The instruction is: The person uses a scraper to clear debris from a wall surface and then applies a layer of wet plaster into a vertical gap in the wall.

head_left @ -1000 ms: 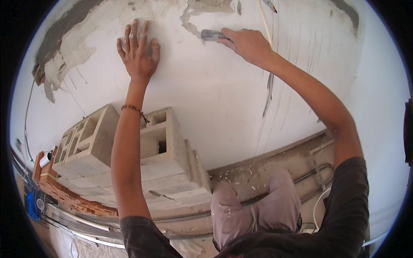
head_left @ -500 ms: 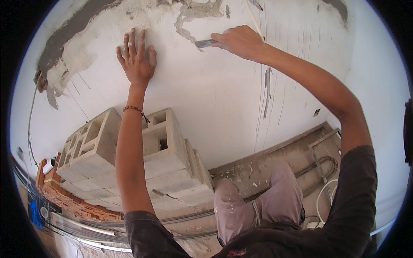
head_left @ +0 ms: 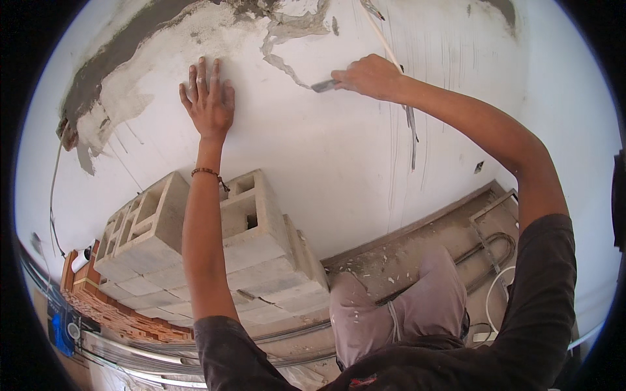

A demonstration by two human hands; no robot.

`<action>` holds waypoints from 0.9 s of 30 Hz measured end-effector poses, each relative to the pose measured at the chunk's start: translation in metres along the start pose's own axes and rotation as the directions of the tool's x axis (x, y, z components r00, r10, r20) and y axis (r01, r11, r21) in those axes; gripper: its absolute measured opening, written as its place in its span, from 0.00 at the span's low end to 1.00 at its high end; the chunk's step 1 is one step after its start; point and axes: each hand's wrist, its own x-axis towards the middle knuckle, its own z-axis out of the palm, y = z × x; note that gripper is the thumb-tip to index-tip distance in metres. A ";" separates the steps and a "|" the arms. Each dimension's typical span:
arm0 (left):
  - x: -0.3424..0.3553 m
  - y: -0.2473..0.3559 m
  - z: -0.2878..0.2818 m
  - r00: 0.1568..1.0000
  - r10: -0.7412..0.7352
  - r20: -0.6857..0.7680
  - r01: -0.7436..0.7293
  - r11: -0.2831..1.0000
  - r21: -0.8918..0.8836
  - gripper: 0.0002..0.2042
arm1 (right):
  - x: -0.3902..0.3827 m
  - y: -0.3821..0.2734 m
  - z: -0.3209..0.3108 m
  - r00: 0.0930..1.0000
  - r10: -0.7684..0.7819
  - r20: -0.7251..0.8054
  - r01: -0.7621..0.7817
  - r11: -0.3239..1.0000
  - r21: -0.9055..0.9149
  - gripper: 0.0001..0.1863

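Note:
My left hand (head_left: 210,107) lies on the white wall (head_left: 326,163), fingers spread and pointing up, just right of a rough grey patched band (head_left: 107,62). My right hand (head_left: 365,78) grips a flat grey scraper (head_left: 323,85), its blade against the wall at the lower end of a jagged grey crack (head_left: 284,65). A pale pipe or conduit (head_left: 376,29) and some dark wires (head_left: 412,137) run on the wall behind and below my right hand.
Stacked concrete blocks (head_left: 254,244) stand against the wall below my left arm, beside stacked red bricks (head_left: 81,267) and a blue object (head_left: 62,332). Conduits (head_left: 137,348), a metal frame (head_left: 482,228) and a white cable (head_left: 489,306) lie on the dusty floor (head_left: 355,267) near my legs.
The view has shifted, so the wall and both hands appear lower. My right hand and the scraper have moved down along the crack. My left hand stays pressed on the wall.

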 end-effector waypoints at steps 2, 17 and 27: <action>-0.003 -0.004 0.000 0.999 0.013 0.032 -0.014 0.999 0.049 0.25 | -0.004 -0.004 -0.009 0.997 -0.009 -0.081 0.019 0.993 0.116 0.17; -0.062 0.123 -0.006 0.437 0.799 0.414 -0.589 0.601 -0.539 0.31 | -0.138 -0.199 -0.009 0.667 0.730 0.151 -0.004 -0.198 0.980 0.18; 0.021 0.051 -0.006 0.901 0.307 0.306 -0.328 0.944 0.020 0.29 | -0.122 -0.223 0.079 0.614 0.788 -0.040 -0.138 0.157 0.978 0.25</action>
